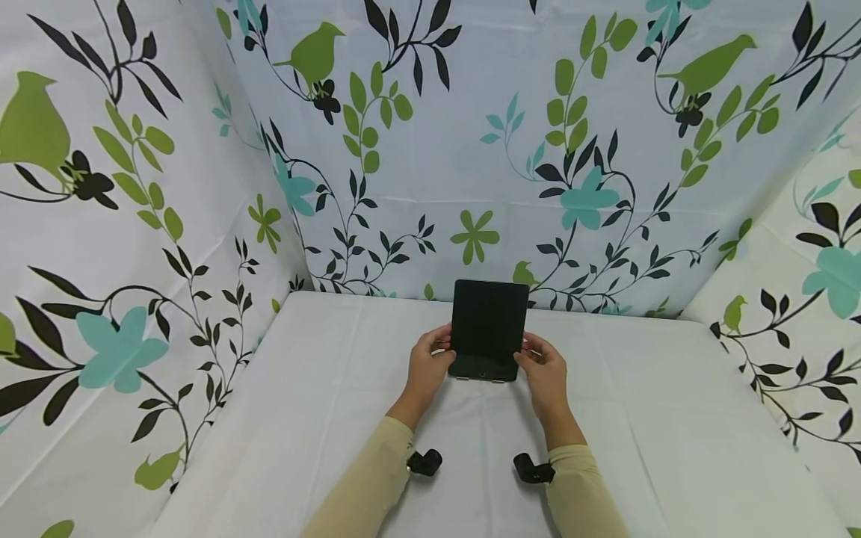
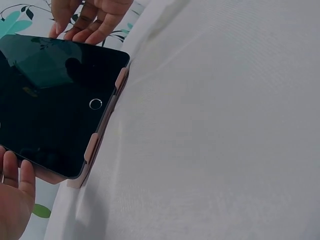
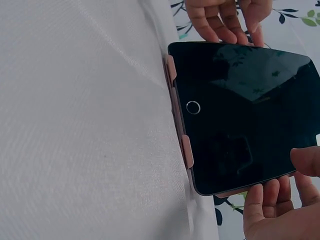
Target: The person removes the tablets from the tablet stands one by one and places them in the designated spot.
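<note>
A black tablet (image 1: pixel 489 329) with a dark, glossy screen stands tilted back on the white table, its round home button at the bottom. Two pinkish clips (image 2: pixel 91 147) hook over its lower edge, part of a pink holder (image 2: pixel 75 183) that is mostly hidden behind it. My left hand (image 1: pixel 430 366) holds the tablet's left side, thumb near the lower corner and fingers at the edge. The right hand (image 1: pixel 543 370) grips the opposite side. In the right wrist view, its thumb (image 3: pixel 306 160) lies over the screen's edge and its fingers curl beneath.
The table (image 1: pixel 350 359) has a white cloth with light creases. A patterned curtain (image 1: pixel 430 172) with birds, leaves and flowers hangs close behind the tablet and along both sides. Small black cameras (image 1: pixel 425 462) are strapped to both wrists.
</note>
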`<state>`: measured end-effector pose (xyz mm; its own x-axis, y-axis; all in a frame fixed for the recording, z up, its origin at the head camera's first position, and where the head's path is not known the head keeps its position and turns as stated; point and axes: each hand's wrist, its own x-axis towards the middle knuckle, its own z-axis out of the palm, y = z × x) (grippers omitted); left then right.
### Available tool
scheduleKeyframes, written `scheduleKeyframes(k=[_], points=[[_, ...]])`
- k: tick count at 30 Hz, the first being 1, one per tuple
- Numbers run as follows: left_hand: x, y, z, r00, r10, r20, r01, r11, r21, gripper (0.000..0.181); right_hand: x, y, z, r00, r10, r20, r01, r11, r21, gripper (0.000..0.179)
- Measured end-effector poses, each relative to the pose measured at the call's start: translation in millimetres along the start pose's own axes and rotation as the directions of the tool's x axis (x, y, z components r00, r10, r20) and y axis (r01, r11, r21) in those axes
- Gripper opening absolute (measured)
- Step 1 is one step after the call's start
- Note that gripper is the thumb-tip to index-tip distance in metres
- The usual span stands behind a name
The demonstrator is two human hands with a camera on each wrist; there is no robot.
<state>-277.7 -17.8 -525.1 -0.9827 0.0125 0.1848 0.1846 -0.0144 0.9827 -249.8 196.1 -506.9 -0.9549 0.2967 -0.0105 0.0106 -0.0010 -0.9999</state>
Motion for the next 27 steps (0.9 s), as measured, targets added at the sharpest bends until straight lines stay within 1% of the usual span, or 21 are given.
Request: scheduleKeyframes(k=[6,13,19,24,27], points=[[-1.1,1.7,-0.7,1.0,-0.003,0.003,0.003,1.0,-0.028,0.056,-2.4,-1,2,1.0,-0.008,-0.019,0.008,1.0,0.001,0.052],[-0.4,0.8,-0.3,1.0,-0.014,-0.003,0.013,0.997,-0.074,0.063,-1.0,4,2,0.999,-0.039,-0.01,0.04,0.999,0.005,0.055],[1.0,-0.8,2.3,1.0,-0.002,-0.015,0.001,0.999,-0.048,0.061,-0.9,9,4,0.994,-0.087,-0.071,0.089,0.995,0.033,0.057],[-1.5,3.2,1.4,1.0,0.01,-0.028,-0.011,0.999,-0.046,0.059,-0.8,9,9,0.983,-0.142,-0.116,0.15,0.987,0.063,0.057],[-3.0,7.5,0.0,1.0,0.017,-0.024,-0.018,0.998,-0.054,0.059,-2.1,7,11,0.975,-0.17,-0.14,0.181,0.981,0.067,0.055]])
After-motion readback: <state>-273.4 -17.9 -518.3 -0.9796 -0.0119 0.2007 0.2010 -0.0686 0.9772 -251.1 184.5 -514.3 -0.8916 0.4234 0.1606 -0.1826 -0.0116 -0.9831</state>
